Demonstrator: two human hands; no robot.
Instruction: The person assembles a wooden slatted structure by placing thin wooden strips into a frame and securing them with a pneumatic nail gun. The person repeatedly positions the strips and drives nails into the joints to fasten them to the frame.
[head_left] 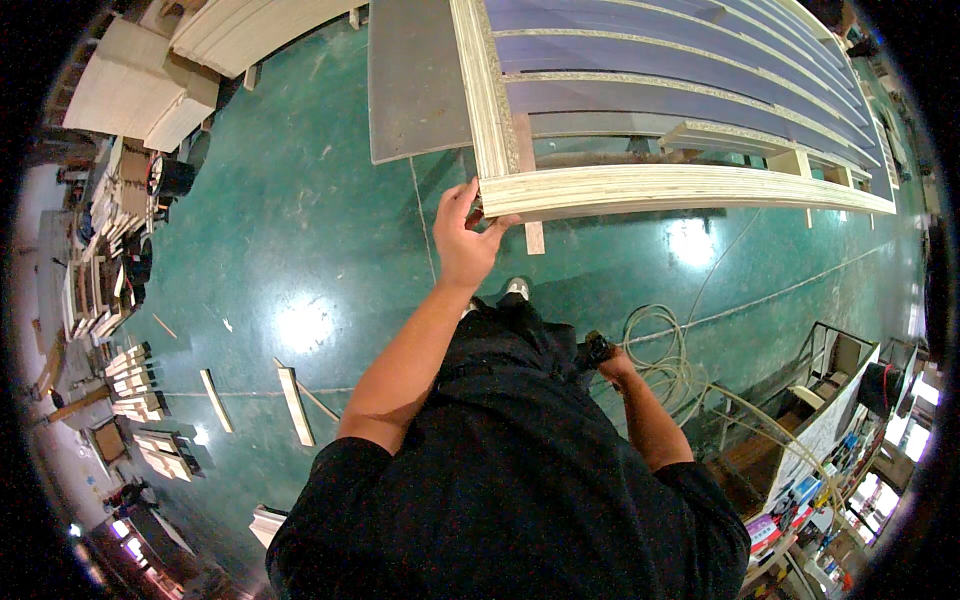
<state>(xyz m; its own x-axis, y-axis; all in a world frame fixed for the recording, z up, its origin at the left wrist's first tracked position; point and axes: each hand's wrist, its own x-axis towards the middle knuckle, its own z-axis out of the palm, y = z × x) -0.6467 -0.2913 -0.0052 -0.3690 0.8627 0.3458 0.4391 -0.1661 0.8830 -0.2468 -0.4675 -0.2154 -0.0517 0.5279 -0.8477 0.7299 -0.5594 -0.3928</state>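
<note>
Nearest us, right of the picture's centre, our right hand [617,366] is closed round a dark tool [597,348]; its exact kind we cannot tell. Our left hand [466,250], just above centre, bends into a narrow C, thumb and fingertips touching the near-left corner of a wooden frame [690,189].

The wooden frame fills the upper right. From its thick layered beams and many slats, we judge it heavy and stiff, with little slip; its raw edges may splinter. We would grip the outer beams, not the thinner slats.

Lower down, a pale hose [655,350] lies coiled on the green floor [380,280]. At lower right, a bench [828,425] bears a clutter of small items. Farther off, upper left, sits a black tub [172,178]; we cannot see what it contains.
</note>
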